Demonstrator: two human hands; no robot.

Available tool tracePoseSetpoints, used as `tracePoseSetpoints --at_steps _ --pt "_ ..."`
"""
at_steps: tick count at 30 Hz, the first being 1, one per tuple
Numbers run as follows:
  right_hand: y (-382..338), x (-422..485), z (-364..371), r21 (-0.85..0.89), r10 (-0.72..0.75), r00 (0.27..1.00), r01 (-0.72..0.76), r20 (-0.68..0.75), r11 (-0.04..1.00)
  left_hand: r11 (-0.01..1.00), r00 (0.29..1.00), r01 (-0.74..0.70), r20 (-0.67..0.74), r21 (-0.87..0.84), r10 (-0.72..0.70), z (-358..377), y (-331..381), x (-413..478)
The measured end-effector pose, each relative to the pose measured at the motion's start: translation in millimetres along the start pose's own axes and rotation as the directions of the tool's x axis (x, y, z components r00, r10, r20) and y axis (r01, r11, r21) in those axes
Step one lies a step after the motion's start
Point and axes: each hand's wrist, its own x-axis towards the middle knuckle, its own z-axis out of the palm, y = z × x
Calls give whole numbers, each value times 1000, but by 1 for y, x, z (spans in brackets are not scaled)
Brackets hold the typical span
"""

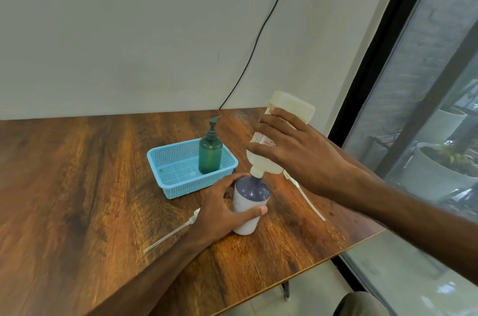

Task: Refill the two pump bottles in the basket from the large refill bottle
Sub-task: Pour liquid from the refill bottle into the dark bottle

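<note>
Left hand (pixel 219 208), fingers wrapped, is steadying purple bottle (pixel 252 192); right hand (pixel 300 152) is gripping upended refill bottle (pixel 292 106). I am fearing spout (pixel 256 173) slipping aside, wetting table (pixel 103 186).

Red print on the large refill bottle (pixel 261 140) label, upside down, only "CHG" legible

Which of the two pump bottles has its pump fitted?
The green bottle, upright in the blue basket. The purple-and-white bottle, which the left hand grips on the table, has a bare neck under the spout of the refill bottle.
</note>
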Motion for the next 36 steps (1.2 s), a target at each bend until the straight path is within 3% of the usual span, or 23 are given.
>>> tracePoseSetpoints --at_steps 21,36 --pt "-1 4 -3 -72 -96 994 99 49 992 999 999 36 9 3 -36 0 0 0" --pt "-1 4 2 -83 -86 996 87 18 993 1000 1000 23 2 -6 -23 0 1 1"
